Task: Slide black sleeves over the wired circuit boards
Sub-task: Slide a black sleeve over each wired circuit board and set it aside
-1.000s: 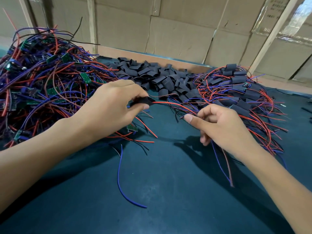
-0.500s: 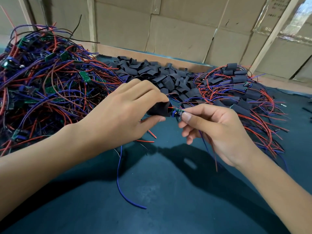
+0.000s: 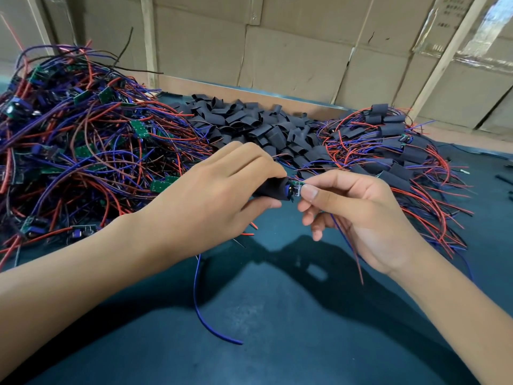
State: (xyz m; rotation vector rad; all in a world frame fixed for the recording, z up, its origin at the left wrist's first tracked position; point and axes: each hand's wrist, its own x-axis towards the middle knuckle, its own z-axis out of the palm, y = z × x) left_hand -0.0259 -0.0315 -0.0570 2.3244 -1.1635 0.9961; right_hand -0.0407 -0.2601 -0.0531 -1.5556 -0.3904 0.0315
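Note:
My left hand (image 3: 211, 195) grips a black sleeve (image 3: 273, 188) between thumb and fingers above the table. A small green circuit board (image 3: 296, 188) sticks out of the sleeve's right end. My right hand (image 3: 358, 215) pinches that board's end with thumb and forefinger. Red and blue wires from the board hang below my right palm. Most of the board is hidden inside the sleeve.
A big tangle of unsleeved wired boards (image 3: 77, 151) fills the left. Loose black sleeves (image 3: 249, 126) lie heaped at the back centre. Sleeved boards (image 3: 399, 151) are piled at the right. A loose blue wire (image 3: 205, 309) lies on the dark green table (image 3: 277, 343). Cardboard walls stand behind.
My right hand drew the wires through the sleeve and came up to the left hand. The board now sits at the sleeve's mouth, partly inside it.

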